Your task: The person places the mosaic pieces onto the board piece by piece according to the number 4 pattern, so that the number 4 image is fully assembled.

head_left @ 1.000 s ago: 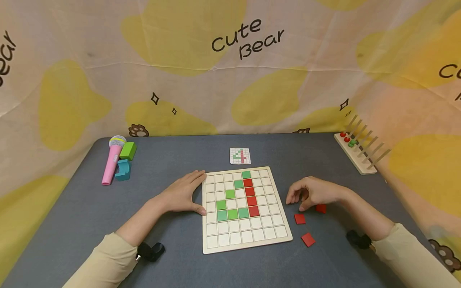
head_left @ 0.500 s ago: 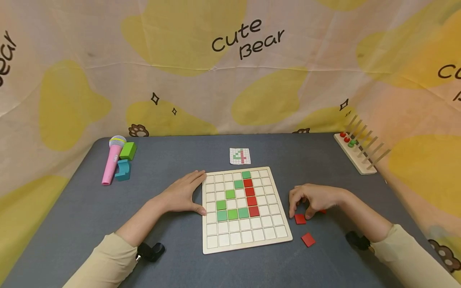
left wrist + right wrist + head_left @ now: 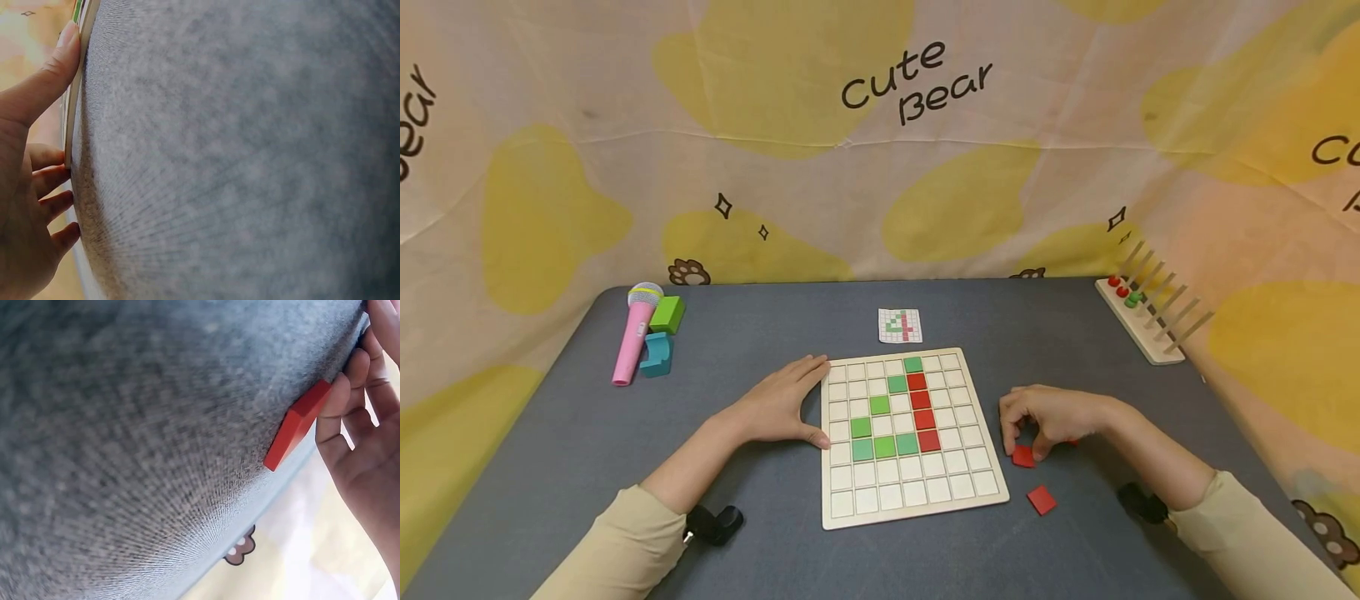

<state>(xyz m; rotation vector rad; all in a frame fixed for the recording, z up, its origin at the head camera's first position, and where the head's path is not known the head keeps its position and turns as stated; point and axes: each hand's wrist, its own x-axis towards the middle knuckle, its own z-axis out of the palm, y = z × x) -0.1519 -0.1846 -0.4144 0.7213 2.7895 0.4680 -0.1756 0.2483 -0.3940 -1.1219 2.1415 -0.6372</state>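
A square wooden grid board [image 3: 891, 497] lies on the table, with green tiles [image 3: 885, 447] in a stepped shape and a column of red tiles [image 3: 921, 400]. My left hand [image 3: 778, 404] rests along the board's left side, fingers at its far corner and thumb on the edge. To the right of the board, my right hand [image 3: 1056, 414] pinches a loose red tile [image 3: 1022, 457] at table level between thumb and fingers. Another red tile [image 3: 1042, 500] lies nearer me. A further red tile [image 3: 299, 425] sits beside the little finger, mostly hidden under the hand in the head view.
A small pattern card [image 3: 899, 326] lies behind the board. At the far left are a pink toy microphone [image 3: 634, 337], a green block [image 3: 667, 315] and a teal curved block [image 3: 657, 355]. A peg rack [image 3: 1142, 321] with beads stands at the far right.
My right hand has come down and nearer me onto a loose red tile, which has shifted and turned slightly. The left hand and the board have stayed in place.
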